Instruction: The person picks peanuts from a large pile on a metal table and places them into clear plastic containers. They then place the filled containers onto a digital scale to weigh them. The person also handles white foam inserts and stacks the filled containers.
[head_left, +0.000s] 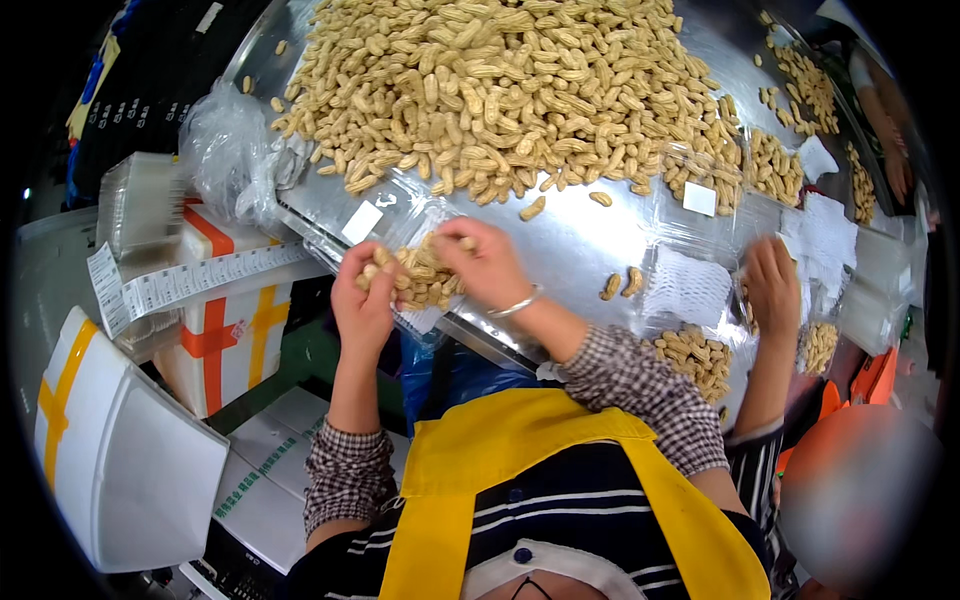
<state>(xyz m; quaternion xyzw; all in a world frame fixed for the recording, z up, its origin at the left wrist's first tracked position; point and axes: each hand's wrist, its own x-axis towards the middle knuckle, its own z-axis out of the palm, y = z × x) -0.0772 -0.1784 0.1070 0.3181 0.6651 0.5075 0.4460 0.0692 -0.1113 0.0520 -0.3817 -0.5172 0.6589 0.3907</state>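
Unshelled peanuts (487, 90) lie in a large heap on the metal table (577, 240). At the near edge, a clear plastic clamshell tray (405, 202) holds a smaller portion of peanuts (427, 274), its lid leaning towards the heap with a white label (362, 223) on it. My left hand (365, 292) grips a few peanuts at the tray's left side. Over the tray's right side, my right hand (480, 259), with a bracelet at its wrist, has its fingertips pinched on a peanut (469, 244).
A co-worker's hand (772, 289) is at the right, by other clear trays and white foam netting (686, 285). Left stand taped foam boxes (210, 330), a label strip (217, 277), stacked clear trays (139, 195) and a plastic bag (225, 157). Another person's arm (889, 142) shows far right.
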